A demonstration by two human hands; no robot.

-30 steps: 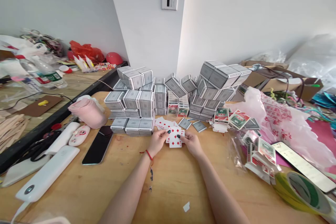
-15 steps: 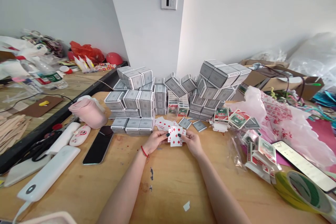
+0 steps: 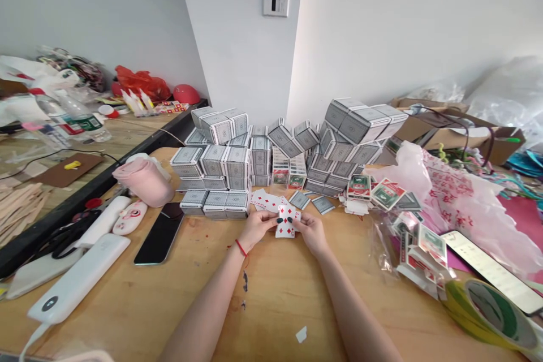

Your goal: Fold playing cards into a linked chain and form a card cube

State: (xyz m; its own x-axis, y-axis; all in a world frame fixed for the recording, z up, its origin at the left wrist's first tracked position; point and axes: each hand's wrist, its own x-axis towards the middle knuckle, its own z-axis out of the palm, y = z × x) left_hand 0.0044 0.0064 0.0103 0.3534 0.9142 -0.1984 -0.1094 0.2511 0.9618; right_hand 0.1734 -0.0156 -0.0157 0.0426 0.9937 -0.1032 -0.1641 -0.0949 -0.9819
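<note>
In the middle of the table, my left hand (image 3: 258,228) and my right hand (image 3: 311,231) pinch a few playing cards (image 3: 285,229) between them. Red diamonds show on the front card, and another card peeks out behind it on the right. Both thumbs press on the card faces. Just beyond the hands lie fanned face-up cards (image 3: 266,201). Two patterned grey pieces (image 3: 323,205) rest flat to their right. Behind stand blocks made of grey-backed cards (image 3: 215,159), stacked on the left, and more such blocks (image 3: 354,121) piled on the right.
Card boxes (image 3: 388,192) and a pink-white plastic bag (image 3: 458,198) lie at the right, with a yellow tape roll (image 3: 456,308) nearer. To the left are a black phone (image 3: 159,235), a white elongated device (image 3: 80,280) and a pink roll (image 3: 144,181). A paper scrap (image 3: 301,334) lies in front.
My left hand has moved slightly right, its thumb now next to the right thumb. The front card covers more of the card behind it on the left.
</note>
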